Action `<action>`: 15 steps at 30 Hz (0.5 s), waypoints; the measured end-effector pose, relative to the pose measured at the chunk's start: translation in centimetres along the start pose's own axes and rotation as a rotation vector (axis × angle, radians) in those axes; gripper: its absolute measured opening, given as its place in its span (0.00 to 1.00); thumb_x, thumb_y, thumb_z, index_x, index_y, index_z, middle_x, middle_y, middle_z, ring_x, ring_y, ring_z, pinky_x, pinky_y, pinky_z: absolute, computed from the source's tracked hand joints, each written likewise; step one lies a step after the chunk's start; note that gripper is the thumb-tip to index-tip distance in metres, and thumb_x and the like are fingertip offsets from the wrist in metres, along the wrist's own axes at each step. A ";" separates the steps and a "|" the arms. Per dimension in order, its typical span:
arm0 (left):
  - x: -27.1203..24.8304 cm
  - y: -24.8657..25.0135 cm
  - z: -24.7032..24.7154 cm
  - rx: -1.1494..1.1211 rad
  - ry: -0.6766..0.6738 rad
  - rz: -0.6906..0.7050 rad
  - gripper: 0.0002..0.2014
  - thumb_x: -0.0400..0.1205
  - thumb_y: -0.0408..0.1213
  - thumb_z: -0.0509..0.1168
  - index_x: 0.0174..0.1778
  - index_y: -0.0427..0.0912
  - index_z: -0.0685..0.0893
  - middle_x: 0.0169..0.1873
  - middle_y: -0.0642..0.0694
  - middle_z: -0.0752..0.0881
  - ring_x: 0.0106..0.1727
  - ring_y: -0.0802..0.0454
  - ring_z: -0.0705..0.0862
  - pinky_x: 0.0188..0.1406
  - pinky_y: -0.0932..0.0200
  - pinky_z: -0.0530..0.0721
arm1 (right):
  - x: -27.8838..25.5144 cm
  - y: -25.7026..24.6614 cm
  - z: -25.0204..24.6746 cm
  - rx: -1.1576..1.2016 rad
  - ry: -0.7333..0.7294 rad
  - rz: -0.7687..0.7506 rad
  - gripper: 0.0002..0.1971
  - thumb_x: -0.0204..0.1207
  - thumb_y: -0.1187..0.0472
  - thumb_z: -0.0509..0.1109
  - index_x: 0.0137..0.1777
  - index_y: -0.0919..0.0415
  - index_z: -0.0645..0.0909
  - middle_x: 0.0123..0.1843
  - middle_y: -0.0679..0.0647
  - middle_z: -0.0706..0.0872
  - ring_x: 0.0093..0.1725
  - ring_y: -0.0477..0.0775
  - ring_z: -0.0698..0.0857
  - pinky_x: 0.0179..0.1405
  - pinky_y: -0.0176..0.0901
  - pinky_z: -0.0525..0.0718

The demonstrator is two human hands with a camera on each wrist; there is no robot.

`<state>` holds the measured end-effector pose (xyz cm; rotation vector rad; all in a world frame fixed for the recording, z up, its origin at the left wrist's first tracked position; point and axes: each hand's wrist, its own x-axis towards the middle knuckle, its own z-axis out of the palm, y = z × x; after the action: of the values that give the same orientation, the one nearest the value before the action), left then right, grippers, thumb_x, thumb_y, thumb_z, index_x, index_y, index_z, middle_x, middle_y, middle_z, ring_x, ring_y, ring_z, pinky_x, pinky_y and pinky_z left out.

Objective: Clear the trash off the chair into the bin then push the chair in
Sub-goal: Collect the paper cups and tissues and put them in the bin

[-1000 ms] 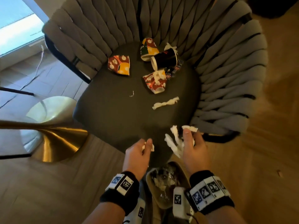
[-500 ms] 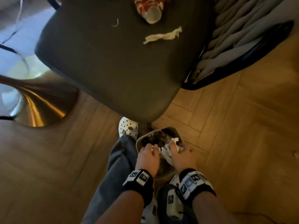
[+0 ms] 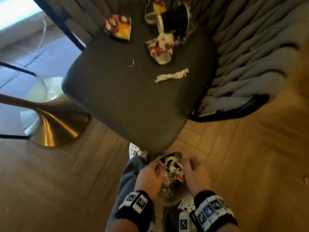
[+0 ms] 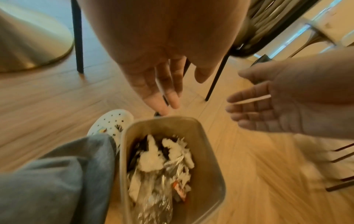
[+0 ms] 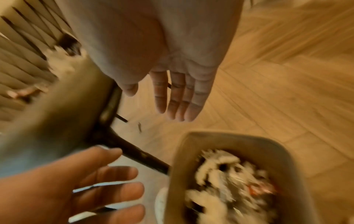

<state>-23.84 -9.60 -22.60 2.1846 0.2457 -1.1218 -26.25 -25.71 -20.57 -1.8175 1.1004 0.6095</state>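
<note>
The dark chair seat (image 3: 127,97) carries crushed patterned paper cups (image 3: 117,27), one red cup (image 3: 159,51), a dark cup (image 3: 177,18), a twisted white tissue (image 3: 172,75) and a small white scrap (image 3: 131,63). A beige bin (image 4: 208,174) stands on the floor in front of the chair, filled with white tissue (image 4: 153,159) and foil wrappers. My left hand (image 3: 150,174) and right hand (image 3: 194,171) hover over the bin (image 3: 177,198), both with fingers spread and holding nothing. The wrist views show bare palms: left hand (image 4: 162,84), right hand (image 5: 176,94).
A gold table base (image 3: 50,128) stands left of the chair. The chair's woven grey back (image 3: 250,56) curves round the right side. My grey trouser leg (image 3: 127,181) and white clogs (image 3: 137,152) are beside the bin. Wooden floor lies to the right.
Both hands carried white tissue from the seat's front edge down to the bin and let it go; it now lies in the bin and the fingers have spread.
</note>
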 end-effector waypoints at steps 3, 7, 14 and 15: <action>-1.5 3.8 -5.3 -0.020 0.103 0.090 0.14 0.88 0.52 0.59 0.43 0.50 0.85 0.37 0.52 0.87 0.37 0.59 0.87 0.48 0.50 0.89 | -1.2 -8.2 -2.7 0.073 0.026 -0.154 0.12 0.81 0.41 0.60 0.50 0.46 0.82 0.43 0.44 0.87 0.47 0.46 0.85 0.39 0.38 0.78; -0.1 9.6 -13.2 -0.032 0.236 0.273 0.11 0.88 0.48 0.61 0.40 0.54 0.83 0.35 0.52 0.86 0.34 0.58 0.86 0.39 0.56 0.89 | 2.2 -19.7 -3.5 -0.074 0.158 -0.429 0.11 0.81 0.52 0.67 0.62 0.44 0.79 0.64 0.49 0.79 0.61 0.48 0.80 0.54 0.37 0.79; 12.3 18.0 -26.9 -0.007 0.657 0.373 0.20 0.84 0.49 0.67 0.72 0.55 0.76 0.69 0.49 0.72 0.68 0.56 0.73 0.63 0.57 0.77 | 10.3 -27.7 -1.8 -0.615 0.168 -0.468 0.17 0.81 0.59 0.66 0.70 0.50 0.76 0.73 0.58 0.70 0.71 0.64 0.69 0.69 0.56 0.73; 14.2 19.1 -28.8 -0.033 0.704 0.327 0.24 0.83 0.51 0.67 0.74 0.55 0.73 0.73 0.47 0.70 0.71 0.54 0.70 0.66 0.54 0.76 | 10.2 -27.6 -1.9 -0.567 0.157 -0.443 0.15 0.82 0.61 0.64 0.68 0.53 0.76 0.68 0.58 0.75 0.67 0.62 0.74 0.65 0.54 0.76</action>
<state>12.19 -7.81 -12.76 2.4027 0.1919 -0.1455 2.73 -26.26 -15.30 -2.5393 0.6096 0.5482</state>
